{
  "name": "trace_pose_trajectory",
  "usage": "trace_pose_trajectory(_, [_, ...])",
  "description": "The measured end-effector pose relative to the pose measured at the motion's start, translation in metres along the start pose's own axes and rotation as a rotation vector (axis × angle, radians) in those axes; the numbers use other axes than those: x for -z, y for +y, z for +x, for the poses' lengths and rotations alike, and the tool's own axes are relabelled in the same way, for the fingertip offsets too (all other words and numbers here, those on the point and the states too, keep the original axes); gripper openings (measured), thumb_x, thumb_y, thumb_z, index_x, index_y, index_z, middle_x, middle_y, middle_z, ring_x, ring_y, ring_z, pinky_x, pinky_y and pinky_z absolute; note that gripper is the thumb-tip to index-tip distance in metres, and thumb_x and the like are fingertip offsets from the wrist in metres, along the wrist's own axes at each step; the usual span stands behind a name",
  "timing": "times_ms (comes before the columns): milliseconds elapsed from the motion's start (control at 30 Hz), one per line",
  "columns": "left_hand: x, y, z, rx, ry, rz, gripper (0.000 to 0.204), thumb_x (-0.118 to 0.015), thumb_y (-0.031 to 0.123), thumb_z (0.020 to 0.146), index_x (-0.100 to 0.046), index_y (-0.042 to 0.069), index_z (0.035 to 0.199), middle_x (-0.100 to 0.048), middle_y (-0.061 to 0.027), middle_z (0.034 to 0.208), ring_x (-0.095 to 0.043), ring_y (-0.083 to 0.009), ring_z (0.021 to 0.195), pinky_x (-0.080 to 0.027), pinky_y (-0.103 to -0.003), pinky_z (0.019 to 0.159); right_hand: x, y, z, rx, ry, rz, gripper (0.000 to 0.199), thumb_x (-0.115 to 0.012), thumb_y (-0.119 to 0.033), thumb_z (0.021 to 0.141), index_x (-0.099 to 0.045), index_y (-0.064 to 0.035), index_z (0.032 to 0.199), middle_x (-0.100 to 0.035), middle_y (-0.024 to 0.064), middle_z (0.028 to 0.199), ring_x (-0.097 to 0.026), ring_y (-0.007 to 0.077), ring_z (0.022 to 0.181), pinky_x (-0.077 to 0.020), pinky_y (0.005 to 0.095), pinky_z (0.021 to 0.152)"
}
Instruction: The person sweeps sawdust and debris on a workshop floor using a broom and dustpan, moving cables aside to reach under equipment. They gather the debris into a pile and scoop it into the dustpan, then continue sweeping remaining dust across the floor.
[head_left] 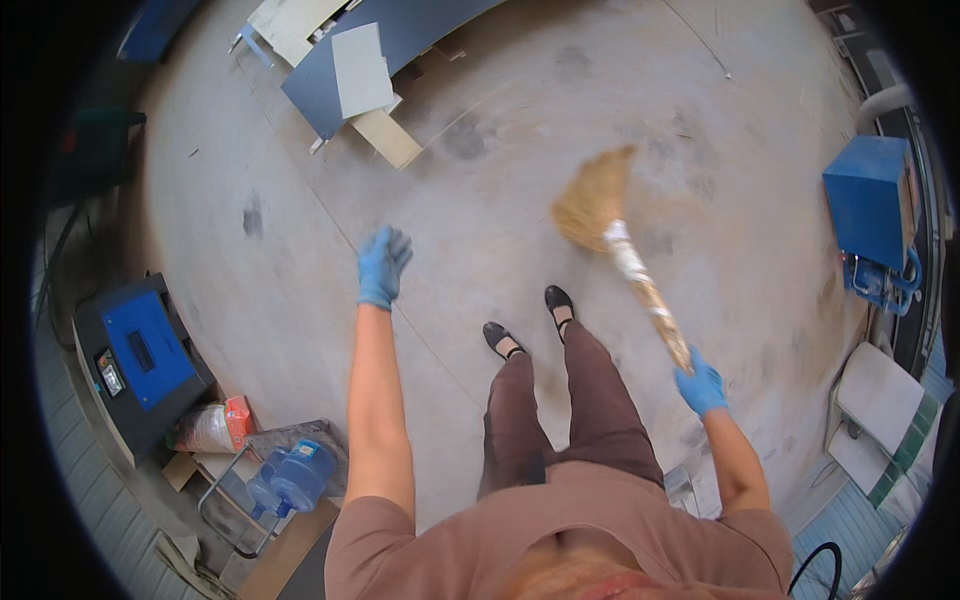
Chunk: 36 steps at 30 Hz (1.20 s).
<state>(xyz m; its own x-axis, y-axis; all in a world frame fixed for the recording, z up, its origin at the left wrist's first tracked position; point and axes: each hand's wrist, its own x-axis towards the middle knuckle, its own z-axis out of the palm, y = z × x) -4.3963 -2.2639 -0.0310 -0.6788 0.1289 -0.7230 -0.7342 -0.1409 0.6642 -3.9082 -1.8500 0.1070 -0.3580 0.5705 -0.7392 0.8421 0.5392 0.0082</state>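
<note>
My right hand point(703, 382), in a blue glove, is wrapped around the end of the short handle of a straw broom point(655, 308). The broom points forward and left, with its fan-shaped straw head over the concrete floor and slightly blurred. Silvery-white wrapping covers the handle near the straw. My left hand point(383, 268), also blue-gloved, is held out ahead of me above the floor. Its fingers are loosely bent and apart from any object, and I see nothing in them.
A dark blue-grey table point(318, 92) with pale boards stands far left. To the left are a blue-and-black machine point(140, 350) and a cart point(222, 490) with blue water jugs point(303, 475). A blue box-shaped unit point(868, 195) and a white chair point(878, 392) stand right.
</note>
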Motion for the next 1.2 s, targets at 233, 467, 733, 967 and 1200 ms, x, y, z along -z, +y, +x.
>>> trace_pose_trajectory(233, [0.063,-0.105,-0.158,0.395,0.207,0.219,0.029,-0.065,0.036,0.094,-0.065,0.013,0.111,-0.07,-0.0074,0.108,-0.068,-0.0274,0.097,-0.055,-0.047,0.086,0.008,-0.192,0.135,0.574,-0.167,0.0,0.031,-0.051,-0.023,0.091,-0.058,-0.0132,0.119,-0.071,0.0191,0.105,-0.068,0.038,0.097,-0.0526,0.0486,0.084])
trace_pose_trajectory(467, [0.018,-0.097,-0.263,0.684,0.587,0.309,0.031,-0.061,0.033,0.095,-0.057,0.011,0.117,-0.065,-0.0081,0.107,-0.067,-0.0271,0.09,-0.056,-0.046,0.078,0.064,-0.337,0.322,0.644,-0.181,-0.317,0.027,-0.049,-0.015,0.093,-0.069,-0.0105,0.112,-0.073,0.0156,0.108,-0.072,0.0323,0.099,-0.0558,0.0484,0.082])
trace_pose_trajectory(733, [-0.157,-0.056,-0.185,0.676,0.318,0.34,0.03,-0.067,0.031,0.095,-0.059,0.011,0.116,-0.068,-0.0076,0.104,-0.069,-0.0221,0.088,-0.058,-0.037,0.075,0.215,-0.109,0.452,0.058,-0.015,-0.087,0.035,-0.043,-0.027,0.097,-0.064,-0.0147,0.122,-0.069,0.02,0.117,-0.067,0.0394,0.107,-0.052,0.0514,0.091])
trace_pose_trajectory(967, [-0.23,-0.007,-0.111,0.544,0.196,0.42,0.035,-0.068,0.033,0.094,-0.059,0.01,0.119,-0.069,-0.0062,0.107,-0.069,-0.0202,0.09,-0.057,-0.036,0.076,0.294,0.04,0.401,-0.314,0.021,-0.179,0.039,-0.052,-0.03,0.094,-0.059,-0.0103,0.127,-0.067,0.0213,0.119,-0.066,0.0371,0.11,-0.051,0.0481,0.094])
trace_pose_trajectory(1200, [-0.221,0.039,-0.035,0.651,0.151,0.524,0.02,-0.059,0.027,0.096,-0.058,0.011,0.108,-0.067,-0.0083,0.092,-0.067,-0.0245,0.076,-0.057,-0.04,0.065,0.307,0.033,0.333,-0.426,0.13,0.131,0.035,-0.056,-0.027,0.087,-0.068,-0.0108,0.116,-0.069,0.0257,0.11,-0.067,0.0407,0.102,-0.0536,0.0514,0.088])
